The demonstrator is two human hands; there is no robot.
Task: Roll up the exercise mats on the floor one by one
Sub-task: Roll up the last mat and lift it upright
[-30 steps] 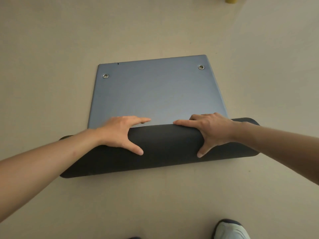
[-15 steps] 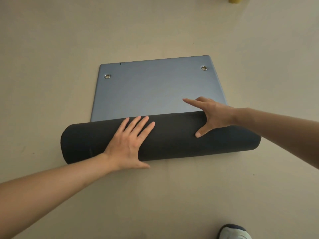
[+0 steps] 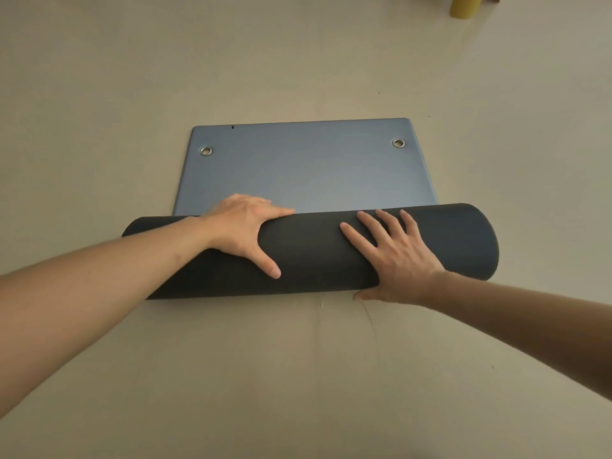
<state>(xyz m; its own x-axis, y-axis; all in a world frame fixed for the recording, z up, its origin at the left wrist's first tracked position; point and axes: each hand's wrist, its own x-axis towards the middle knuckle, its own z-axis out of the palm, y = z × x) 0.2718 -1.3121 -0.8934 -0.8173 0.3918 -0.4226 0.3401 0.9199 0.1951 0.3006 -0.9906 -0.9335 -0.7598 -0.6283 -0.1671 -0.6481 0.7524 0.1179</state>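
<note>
Left grip (image 3: 243, 226): released, clenched on nothing. Your palm is draped over the crest of the roll, index finger along the top, thumb splayed down the near face. Half a second ago it lay flat on the near face.
Right grip (image 3: 395, 256): also released. Its fingers (image 3: 384, 223) are straight and spread, flat on the near face, heel down by the floor. Half a second ago it was reaching over the far edge, so the two have swapped roles.
Mat: the dark grey foam exercise mat roll (image 3: 314, 253) lies crosswise on the floor under both your hands. Its blue-grey flat tail (image 3: 304, 173) is laid out beyond it.
Change: the roll has advanced and the flat tail is shorter than a second ago.
Meaning: hand-over-hand rolling is working, and I'd judge this mat mostly rolled with a short stretch left.
Eyelets: round metal left eyelet (image 3: 205, 150) and right eyelet (image 3: 398, 143) sit near the far corners, still uncovered.
Risk: the roll's right end looks slightly ahead of its left. That may be lens skew, but watch for telescoping.
Surround: beige smooth floor (image 3: 298, 376); a yellow cylinder (image 3: 463, 6) stands well apart at far right.
</note>
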